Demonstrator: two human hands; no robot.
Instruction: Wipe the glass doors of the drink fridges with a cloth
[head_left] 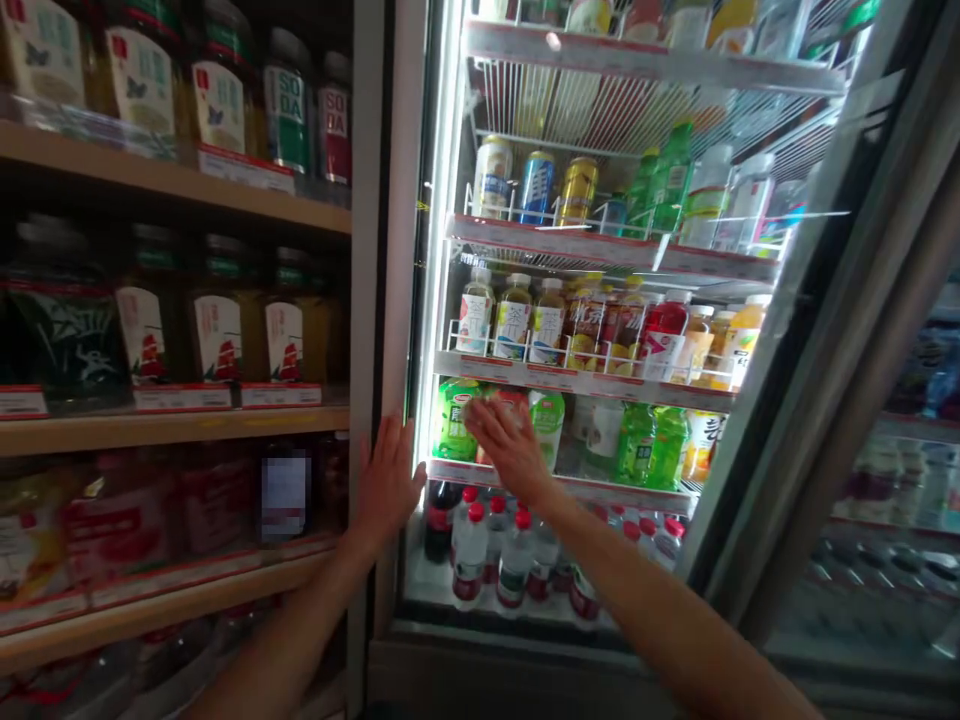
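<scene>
My left hand [390,475] lies flat on the upright frame [386,300] at the drinks fridge's left edge, fingers spread and holding nothing. In front of the fridge's fourth visible shelf, my right hand [510,440] is stretched out with its fingers extended. Nothing shows in its grip. It partly covers a red-labelled package. Close to its fingertips stands a large green drink bottle [454,415], and a pale green bottle [547,425] is on its other side. I cannot tell whether the right hand touches glass or a bottle.
Lit fridge shelves [585,375] carry rows of bottles and cans. Red-capped bottles [471,550] stand at the bottom. To the left, wooden shelves [172,430] hold more bottled drinks. A thick metal door edge [840,400] slants along the right.
</scene>
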